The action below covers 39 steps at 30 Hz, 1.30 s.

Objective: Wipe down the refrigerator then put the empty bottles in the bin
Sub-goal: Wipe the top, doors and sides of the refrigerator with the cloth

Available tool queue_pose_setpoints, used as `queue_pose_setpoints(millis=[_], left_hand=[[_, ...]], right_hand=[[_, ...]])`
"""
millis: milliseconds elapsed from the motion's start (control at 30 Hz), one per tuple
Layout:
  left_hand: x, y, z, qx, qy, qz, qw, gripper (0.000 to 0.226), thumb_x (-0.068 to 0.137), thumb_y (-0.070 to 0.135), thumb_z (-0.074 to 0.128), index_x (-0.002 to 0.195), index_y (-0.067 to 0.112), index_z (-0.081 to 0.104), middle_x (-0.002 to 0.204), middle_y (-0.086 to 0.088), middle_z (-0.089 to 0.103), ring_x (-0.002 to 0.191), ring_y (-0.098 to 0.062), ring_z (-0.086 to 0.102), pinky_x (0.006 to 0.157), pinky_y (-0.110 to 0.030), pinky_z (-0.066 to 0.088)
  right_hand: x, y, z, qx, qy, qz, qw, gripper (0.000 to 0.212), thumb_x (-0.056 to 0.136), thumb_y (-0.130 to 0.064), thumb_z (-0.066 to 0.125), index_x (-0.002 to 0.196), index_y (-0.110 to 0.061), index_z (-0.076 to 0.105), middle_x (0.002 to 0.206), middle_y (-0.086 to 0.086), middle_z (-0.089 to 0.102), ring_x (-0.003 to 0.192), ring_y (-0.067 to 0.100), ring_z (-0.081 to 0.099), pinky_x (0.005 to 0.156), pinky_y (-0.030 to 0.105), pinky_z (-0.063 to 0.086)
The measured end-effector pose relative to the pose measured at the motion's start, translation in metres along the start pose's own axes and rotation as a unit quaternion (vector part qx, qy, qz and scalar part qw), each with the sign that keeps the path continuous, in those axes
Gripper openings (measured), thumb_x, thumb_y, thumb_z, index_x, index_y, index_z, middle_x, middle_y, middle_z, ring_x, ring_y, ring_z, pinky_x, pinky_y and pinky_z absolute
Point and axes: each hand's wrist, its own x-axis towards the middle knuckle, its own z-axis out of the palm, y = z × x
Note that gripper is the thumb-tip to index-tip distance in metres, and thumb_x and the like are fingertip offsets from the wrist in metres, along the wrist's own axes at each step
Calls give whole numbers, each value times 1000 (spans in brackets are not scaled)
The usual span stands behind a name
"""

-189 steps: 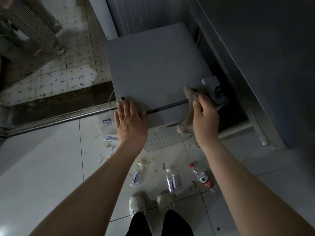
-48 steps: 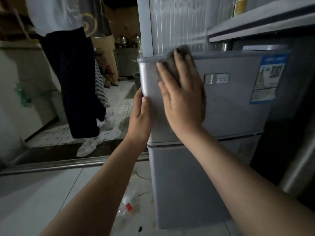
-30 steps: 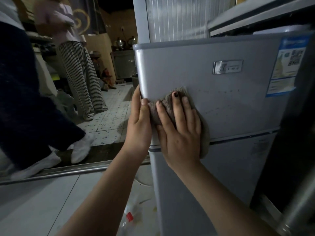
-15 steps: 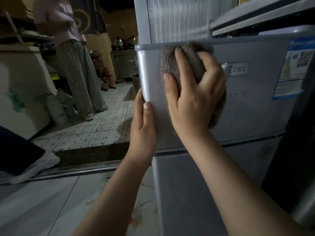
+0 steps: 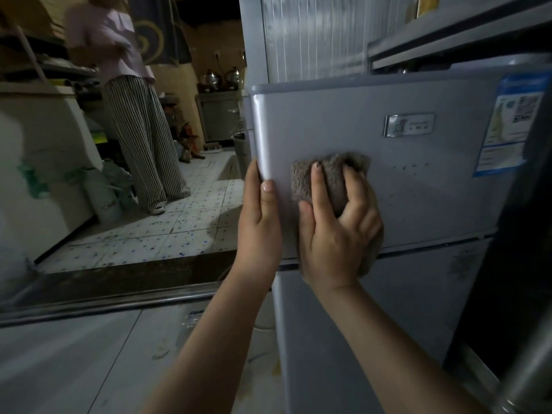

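Curled round a cloth [image 5: 328, 177], the right hand [image 5: 337, 234] pressed it flat to the upper door of the fridge [image 5: 418, 198]; the left hand [image 5: 260, 222] clasped that door's left edge, thumb in front.

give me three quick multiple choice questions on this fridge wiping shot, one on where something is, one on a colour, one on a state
1. Where is the cloth pressed?
A) on the upper door of the refrigerator
B) on the floor
C) on the refrigerator's top

2. What colour is the border of the label at the upper door's right edge?
A) red
B) blue
C) yellow

3. What is the left hand doing?
A) hanging idle
B) holding a bottle
C) gripping the upper door's left edge

Answers:
1 A, the right hand holds it against the door front.
2 B, a blue band frames the label.
3 C, its thumb lies on the door front and its fingers go round the edge.
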Motion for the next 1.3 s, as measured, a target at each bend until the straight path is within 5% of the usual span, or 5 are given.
queue_pose_setpoints(millis=[333,500,700,1000,1300], left_hand=[[-1,-5,-2,-13,4,-25,1000,53,94,40,33,144,23,28,144,-3,42,132,-15,41,110,-44,34],[-6,3,0,-42,17,-19,999,38,102,18,26,139,16,36,135,-3,50,123,-8,48,108,-32,37],[-10,6,0,-24,0,-18,1000,39,102,19,24,139,19,34,127,8,52,116,6,49,94,-10,41],[-8,5,21,34,60,11,998,54,85,28,59,130,30,29,119,12,47,109,3,50,87,-16,45],[-7,-2,24,88,101,11,991,74,73,50,55,137,23,30,129,3,48,117,-8,49,98,-28,43]], right_hand=[[66,-18,2,36,24,-54,998,42,98,-35,34,131,-18,54,137,17,48,130,32,34,108,46,27],[9,-15,5,9,-8,-32,999,39,100,-41,31,136,-27,40,141,9,34,132,29,31,105,44,28],[-12,-2,0,23,-62,-73,995,38,101,-41,30,136,-27,36,142,8,28,135,28,25,110,43,22],[60,17,-4,45,-11,-63,997,40,99,-34,37,135,-20,46,141,16,42,133,30,29,110,40,21],[-3,30,-6,4,-14,-40,999,37,100,-39,35,133,-23,41,139,11,34,130,31,33,107,38,27]])
